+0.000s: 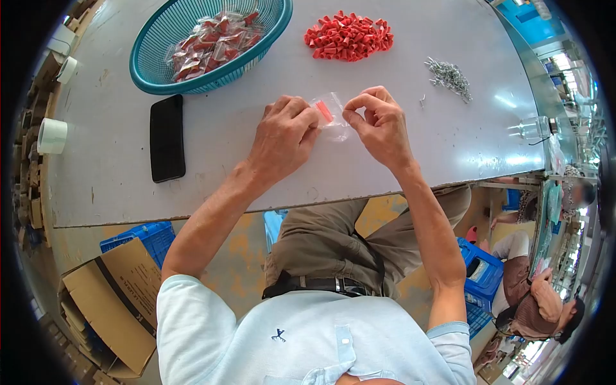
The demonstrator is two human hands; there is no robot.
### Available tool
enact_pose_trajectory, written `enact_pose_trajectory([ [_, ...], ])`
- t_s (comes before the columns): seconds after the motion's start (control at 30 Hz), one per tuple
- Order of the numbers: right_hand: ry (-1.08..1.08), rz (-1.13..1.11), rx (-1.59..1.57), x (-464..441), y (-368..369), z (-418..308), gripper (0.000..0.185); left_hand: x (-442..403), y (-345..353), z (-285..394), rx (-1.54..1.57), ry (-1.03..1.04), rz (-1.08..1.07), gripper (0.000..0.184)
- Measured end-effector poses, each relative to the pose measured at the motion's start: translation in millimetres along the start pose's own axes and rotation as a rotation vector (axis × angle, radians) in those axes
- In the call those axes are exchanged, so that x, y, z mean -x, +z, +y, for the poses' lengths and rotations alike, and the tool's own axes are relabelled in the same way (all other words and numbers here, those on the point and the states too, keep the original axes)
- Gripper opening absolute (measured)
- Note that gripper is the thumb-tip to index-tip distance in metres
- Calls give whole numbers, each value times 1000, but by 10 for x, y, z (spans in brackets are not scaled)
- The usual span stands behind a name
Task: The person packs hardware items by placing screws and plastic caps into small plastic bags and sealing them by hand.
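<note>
Between my hands, over the table, is a small clear plastic bag with a red piece in it. My left hand is closed on the bag's left edge. At the bag's right side my right hand is pinched, thumb against forefinger; what lies between those fingertips is too small to make out. Beyond my hands is a heap of small red cone-shaped pieces. To the right lies a pile of small silvery metal pieces, with a stray one nearer my right hand.
A teal plastic basket holds filled clear bags. A black phone lies left of my left hand. Tape rolls stand at the left edge, a clear jar at the right. A cardboard box is on the floor; another person sits right.
</note>
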State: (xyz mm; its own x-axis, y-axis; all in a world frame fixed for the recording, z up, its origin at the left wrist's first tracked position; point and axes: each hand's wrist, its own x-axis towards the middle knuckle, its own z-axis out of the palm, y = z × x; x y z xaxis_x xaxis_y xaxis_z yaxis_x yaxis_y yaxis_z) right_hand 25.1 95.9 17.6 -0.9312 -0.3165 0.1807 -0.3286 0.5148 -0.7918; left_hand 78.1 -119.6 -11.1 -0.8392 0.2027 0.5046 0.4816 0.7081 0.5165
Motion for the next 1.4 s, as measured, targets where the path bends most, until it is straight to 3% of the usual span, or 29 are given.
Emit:
enact_pose_trajectory([
  [0.1, -48, -89, -30, 36, 3, -127, 12, -1, 30, -27, 6, 8, 9, 16],
  [0.17, 51, -146, -180, -2, 43, -66, 13, -11, 24, -23, 22, 7, 12, 16],
  [0.3, 99, -165, -109, -19, 33, -34, 15, 5, 12, -17, 42, -7, 1, 16],
  [0.53, 271, -247, -453, -40, 66, -57, 14, -37, -78, 38, -83, 31, 52, 16],
  [0.7, 201, -83, -633, 90, 222, -66, 8, -94, -46, 50, 205, -199, 100, 14],
  [0.87, -72, 42, -398, 143, 329, -205, 8, -113, -71, 38, 474, -406, 26, 16],
  [1.0, -36, 6, -518, 125, 348, -173, 9, -116, -72, 14, 520, -456, 39, 11],
  [1.07, 91, -54, -681, 107, 348, -173, 10, -121, -91, 24, 514, -483, 34, 10],
  [1.17, 260, -83, -638, 53, 326, -201, 11, -118, -76, 20, 496, -486, 29, 10],
  [1.4, 162, -85, -688, 27, 439, -135, 12, -146, -87, 30, 619, -572, 14, 13],
])
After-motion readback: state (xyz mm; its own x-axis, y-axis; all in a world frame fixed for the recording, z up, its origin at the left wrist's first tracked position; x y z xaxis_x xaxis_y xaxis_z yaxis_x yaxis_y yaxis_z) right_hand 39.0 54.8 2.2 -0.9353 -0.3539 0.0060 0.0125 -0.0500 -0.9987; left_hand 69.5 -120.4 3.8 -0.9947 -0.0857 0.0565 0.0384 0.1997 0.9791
